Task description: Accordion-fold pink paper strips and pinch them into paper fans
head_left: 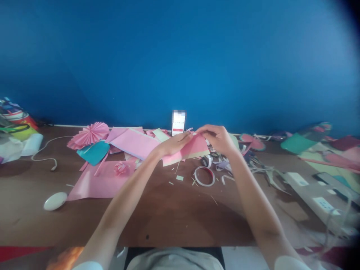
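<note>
A pink paper sheet (194, 147) with a pale yellow lower edge is between my hands, above the back of the brown table (180, 213). My left hand (176, 144) lies flat over its left part, fingers stretched toward the right. My right hand (216, 137) pinches its upper edge between thumb and fingers. Behind the paper, a lit phone (178, 123) stands upright near the blue wall. Just below the sheet are a roll of tape (204, 176), a smaller white roll (206, 161) and small paper scraps (180, 178).
To the left lie a pink paper fan (94, 133), teal paper (94, 152), a pink sheet (95, 183) and a white oval object (55, 201). A power strip (323, 204) and coloured papers (334, 157) are at the right. A white cable (42, 150) curls at far left.
</note>
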